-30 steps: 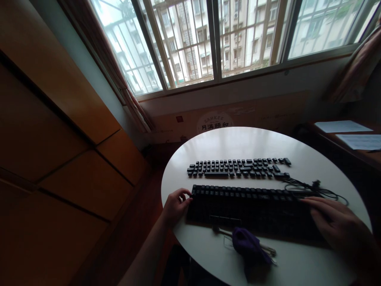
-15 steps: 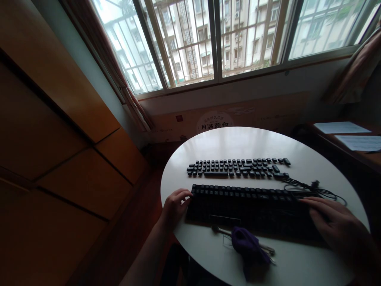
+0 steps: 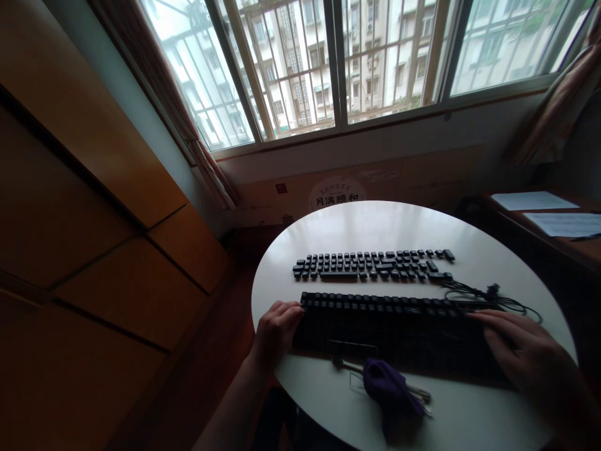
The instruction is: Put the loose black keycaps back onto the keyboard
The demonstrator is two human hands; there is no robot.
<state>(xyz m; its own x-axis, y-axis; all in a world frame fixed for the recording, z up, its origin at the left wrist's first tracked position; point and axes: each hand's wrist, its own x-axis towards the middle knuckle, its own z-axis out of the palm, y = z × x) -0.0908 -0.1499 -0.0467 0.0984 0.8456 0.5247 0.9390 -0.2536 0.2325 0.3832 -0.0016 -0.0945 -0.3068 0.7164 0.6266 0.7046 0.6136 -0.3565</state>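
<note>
The black keyboard point(image 3: 399, 329) lay across the near half of the round white surface point(image 3: 469, 235), long side running left to right, and both hands were on it. The left hand point(image 3: 276, 331) sat at the keyboard's left end, fingers point(image 3: 288, 308) curled loosely against the top-left corner, touching the edge but not clamped round it. Over on the other side, the right hand point(image 3: 528, 360) lay flat across the right end, fingers stretched out and spread, resting on the top with nothing held in them.

Just behind the keyboard, a little apart from it, loose black keycaps point(image 3: 370, 265) stood in neat rows like a second keyboard laid out. A dark cable point(image 3: 488, 294) coiled beside the right end of those rows, close to the right hand's fingertips. In front of the keyboard, near the surface's closest edge, a purple cloth point(image 3: 387, 388) was bunched up over a thin metal tool point(image 3: 345, 364), the tool poking out to either side.

Further out, a barred window point(image 3: 338, 62) filled the far wall, and papers point(image 3: 549, 213) lay on a wooden desk at the right.
</note>
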